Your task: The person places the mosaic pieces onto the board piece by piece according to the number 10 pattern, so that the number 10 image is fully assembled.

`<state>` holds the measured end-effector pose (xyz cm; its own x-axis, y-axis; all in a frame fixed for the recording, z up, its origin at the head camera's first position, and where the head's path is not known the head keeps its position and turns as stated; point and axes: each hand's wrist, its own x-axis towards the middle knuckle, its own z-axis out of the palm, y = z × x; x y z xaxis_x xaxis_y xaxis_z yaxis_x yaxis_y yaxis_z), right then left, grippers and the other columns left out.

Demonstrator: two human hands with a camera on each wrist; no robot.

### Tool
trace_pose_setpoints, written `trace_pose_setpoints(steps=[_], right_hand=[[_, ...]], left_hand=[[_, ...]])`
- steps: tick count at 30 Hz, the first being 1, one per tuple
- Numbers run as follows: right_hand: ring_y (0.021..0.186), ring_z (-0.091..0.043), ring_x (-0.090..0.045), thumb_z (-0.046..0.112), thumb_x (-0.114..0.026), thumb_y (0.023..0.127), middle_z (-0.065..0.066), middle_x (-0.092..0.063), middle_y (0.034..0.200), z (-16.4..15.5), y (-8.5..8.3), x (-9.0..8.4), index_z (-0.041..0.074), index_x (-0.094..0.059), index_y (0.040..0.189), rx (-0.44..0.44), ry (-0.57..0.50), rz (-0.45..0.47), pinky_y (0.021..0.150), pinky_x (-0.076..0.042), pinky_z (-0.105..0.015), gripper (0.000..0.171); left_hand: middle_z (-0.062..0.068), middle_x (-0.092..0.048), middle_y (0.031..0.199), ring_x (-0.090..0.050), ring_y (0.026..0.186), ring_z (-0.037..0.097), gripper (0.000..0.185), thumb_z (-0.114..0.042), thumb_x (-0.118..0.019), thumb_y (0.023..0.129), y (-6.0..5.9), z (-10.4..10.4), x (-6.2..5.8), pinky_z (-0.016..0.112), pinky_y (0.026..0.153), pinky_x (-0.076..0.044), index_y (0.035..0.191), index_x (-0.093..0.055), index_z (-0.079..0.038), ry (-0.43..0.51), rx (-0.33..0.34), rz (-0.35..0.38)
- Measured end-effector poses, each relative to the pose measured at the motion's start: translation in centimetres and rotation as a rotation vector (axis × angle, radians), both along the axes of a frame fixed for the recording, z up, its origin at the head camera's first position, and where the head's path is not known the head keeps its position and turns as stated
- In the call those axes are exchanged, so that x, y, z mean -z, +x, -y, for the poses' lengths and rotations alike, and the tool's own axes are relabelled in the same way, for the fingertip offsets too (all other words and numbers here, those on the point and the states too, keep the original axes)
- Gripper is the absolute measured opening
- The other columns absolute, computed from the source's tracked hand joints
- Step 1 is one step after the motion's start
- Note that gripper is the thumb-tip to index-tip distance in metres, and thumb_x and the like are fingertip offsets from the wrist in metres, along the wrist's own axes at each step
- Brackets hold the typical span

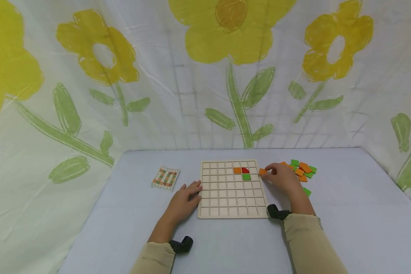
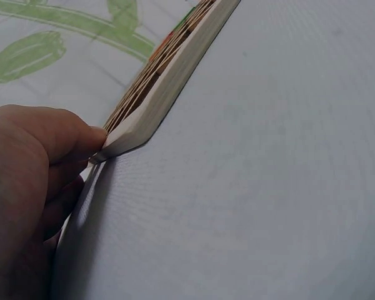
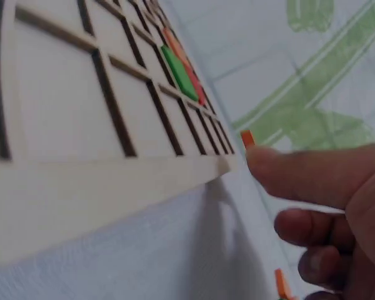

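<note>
A pale wooden grid board point(image 1: 231, 190) lies flat on the table, with an orange tile point(image 1: 237, 170), a red quarter-round tile point(image 1: 245, 170) and a green tile point(image 1: 246, 177) set in its upper cells. My right hand point(image 1: 281, 177) sits just off the board's right edge and pinches an orange tile point(image 1: 262, 171) at its fingertips; the right wrist view shows that tile's tip point(image 3: 247, 139) beside the board's edge point(image 3: 106, 187). My left hand point(image 1: 188, 198) rests with its fingers against the board's left edge point(image 2: 151, 106), holding nothing.
A loose pile of orange and green tiles point(image 1: 303, 169) lies right of the board, with one green tile point(image 1: 306, 191) nearer me. A pattern card point(image 1: 166, 177) lies to the board's left. The table point(image 1: 346, 213) is backed by a flower-printed cloth.
</note>
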<state>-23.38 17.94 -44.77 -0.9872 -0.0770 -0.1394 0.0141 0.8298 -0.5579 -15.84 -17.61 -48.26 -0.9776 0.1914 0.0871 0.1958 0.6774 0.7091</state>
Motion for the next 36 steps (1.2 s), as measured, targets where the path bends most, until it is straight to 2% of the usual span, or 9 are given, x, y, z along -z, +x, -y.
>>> trace_pose_setpoints(steps=[3, 8, 13, 28, 36], right_hand=[[0.078, -0.023, -0.051, 0.037, -0.070, 0.089, -0.009, -0.060, 0.094, 0.6, 0.1, -0.2, 0.011, -0.068, 0.119, -0.087, -0.041, -0.021, 0.062, -0.042, -0.030, 0.039], [0.073, -0.018, -0.049, 0.033, -0.076, 0.085, -0.002, -0.057, 0.082, 1.7, 0.3, -0.2, 0.013, -0.071, 0.107, -0.240, -0.114, 0.010, 0.061, -0.040, -0.028, 0.030], [0.073, -0.017, -0.050, 0.030, -0.077, 0.084, -0.001, -0.058, 0.080, 2.4, 0.5, -0.1, 0.014, -0.070, 0.102, -0.303, -0.099, 0.031, 0.062, -0.042, -0.028, 0.025], [0.073, -0.018, -0.050, 0.023, -0.073, 0.085, -0.002, -0.056, 0.078, 3.0, 0.6, 0.2, 0.016, -0.069, 0.098, -0.271, -0.080, 0.036, 0.060, -0.041, -0.028, 0.016], [0.076, -0.019, -0.052, 0.027, -0.073, 0.085, -0.002, -0.059, 0.084, 2.9, 0.6, -0.1, 0.017, -0.069, 0.101, -0.247, -0.074, 0.038, 0.063, -0.043, -0.029, 0.019]], left_hand=[[-0.005, -0.050, 0.148, -0.042, 0.141, 0.015, 0.037, -0.019, -0.064, 0.095, -0.1, 0.0, 0.1, 0.043, 0.126, -0.017, 0.131, -0.064, -0.010, -0.001, 0.001, -0.001], [-0.006, -0.049, 0.148, -0.042, 0.141, 0.015, 0.038, -0.019, -0.064, 0.095, -0.1, 0.0, 0.1, 0.042, 0.126, -0.016, 0.132, -0.063, -0.010, 0.000, -0.002, 0.008], [-0.007, -0.049, 0.148, -0.041, 0.141, 0.014, 0.038, -0.020, -0.064, 0.095, 0.0, 0.0, 0.0, 0.041, 0.126, -0.016, 0.132, -0.063, -0.011, 0.000, -0.006, 0.013], [-0.006, -0.049, 0.148, -0.042, 0.141, 0.015, 0.038, -0.020, -0.064, 0.095, -0.1, 0.0, 0.0, 0.042, 0.126, -0.017, 0.131, -0.064, -0.011, -0.008, -0.005, 0.010], [-0.005, -0.049, 0.148, -0.042, 0.141, 0.016, 0.038, -0.020, -0.064, 0.095, -0.1, 0.1, 0.2, 0.042, 0.126, -0.017, 0.132, -0.063, -0.011, -0.009, 0.009, 0.003]])
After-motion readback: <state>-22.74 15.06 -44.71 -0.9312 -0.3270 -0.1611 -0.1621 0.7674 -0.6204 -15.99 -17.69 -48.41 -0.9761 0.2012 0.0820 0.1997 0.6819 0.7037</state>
